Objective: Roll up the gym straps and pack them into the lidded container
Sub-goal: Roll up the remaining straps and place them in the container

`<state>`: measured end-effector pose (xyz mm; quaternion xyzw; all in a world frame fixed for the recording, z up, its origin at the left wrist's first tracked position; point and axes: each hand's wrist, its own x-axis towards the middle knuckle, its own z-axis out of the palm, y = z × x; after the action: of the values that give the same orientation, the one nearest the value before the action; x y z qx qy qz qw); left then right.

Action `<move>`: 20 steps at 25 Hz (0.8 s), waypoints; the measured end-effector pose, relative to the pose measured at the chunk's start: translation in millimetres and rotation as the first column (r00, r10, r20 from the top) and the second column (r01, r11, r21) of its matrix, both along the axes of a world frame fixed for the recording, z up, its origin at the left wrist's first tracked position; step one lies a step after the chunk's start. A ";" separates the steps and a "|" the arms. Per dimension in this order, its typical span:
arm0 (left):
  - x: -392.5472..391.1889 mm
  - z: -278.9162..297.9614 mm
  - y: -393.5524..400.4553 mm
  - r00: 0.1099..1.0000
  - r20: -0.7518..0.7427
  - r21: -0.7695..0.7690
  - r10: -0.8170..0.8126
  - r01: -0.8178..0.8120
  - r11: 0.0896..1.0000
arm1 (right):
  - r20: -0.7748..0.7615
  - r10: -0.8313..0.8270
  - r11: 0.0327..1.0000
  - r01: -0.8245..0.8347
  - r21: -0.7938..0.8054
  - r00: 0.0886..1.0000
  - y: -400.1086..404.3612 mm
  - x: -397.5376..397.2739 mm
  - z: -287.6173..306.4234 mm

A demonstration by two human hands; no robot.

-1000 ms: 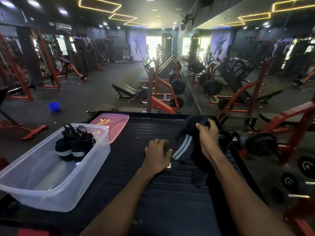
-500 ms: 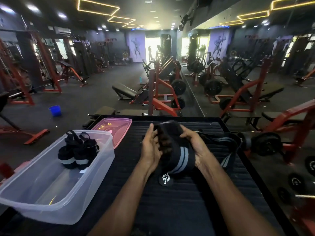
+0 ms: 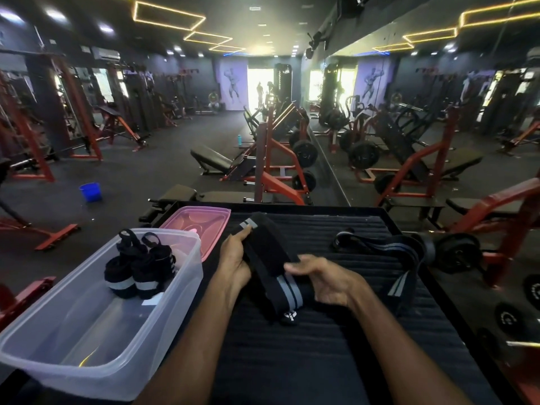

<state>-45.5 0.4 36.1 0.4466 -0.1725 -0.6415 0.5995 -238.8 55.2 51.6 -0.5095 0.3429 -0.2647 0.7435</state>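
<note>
A black gym strap with grey stripes (image 3: pixel 271 264) stretches diagonally between my hands above the black ribbed mat (image 3: pixel 321 361). My left hand (image 3: pixel 235 258) grips its upper end, fingers curled round the edge. My right hand (image 3: pixel 327 283) holds the lower, striped part near a small tag. A second strap (image 3: pixel 391 252) lies unrolled on the mat to the right. Two rolled straps (image 3: pixel 140 270) sit inside the clear plastic container (image 3: pixel 87 366) at the left. Its pink lid (image 3: pixel 201 226) lies behind the container.
The mat's raised black edge (image 3: pixel 409 238) runs along the right, with weight plates (image 3: pixel 455 252) on the floor beyond. Red and black gym machines (image 3: pixel 274 159) fill the room ahead. A blue bucket (image 3: pixel 90 192) stands on the floor at the left.
I lifted a strap off the mat and pulled it out flat between both hands; it was bunched half a second ago. The view has tilted slightly downward and left.
</note>
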 end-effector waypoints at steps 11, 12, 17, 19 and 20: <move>-0.1 -0.1 0.6 0.992 0.036 0.134 -0.124 0.118 0.984 | -0.313 0.062 0.957 -0.145 -0.249 0.948 26.6 18.6 28.0; -2.6 -0.5 0.8 0.988 0.044 0.141 -0.151 0.144 0.980 | -0.331 0.103 0.962 -0.179 -0.208 0.938 26.4 19.9 25.5; -20.0 9.3 25.8 0.919 -0.002 0.086 -0.395 0.394 0.915 | -0.186 -0.545 0.835 0.510 -0.207 0.817 -12.0 16.7 2.2; -30.2 14.0 37.4 0.858 -0.001 0.054 -0.514 0.513 0.856 | -0.145 -0.701 0.708 0.656 -0.261 0.699 -24.2 14.5 -6.3; -36.5 17.8 44.3 0.832 -0.014 0.049 -0.554 0.554 0.831 | -0.108 -0.727 0.679 0.685 -0.263 0.678 -25.6 13.5 -9.0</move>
<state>-81.9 44.7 53.9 0.3930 -0.2782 -0.7915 0.3764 -225.3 29.6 42.6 -0.4331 0.5592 -0.5118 0.4877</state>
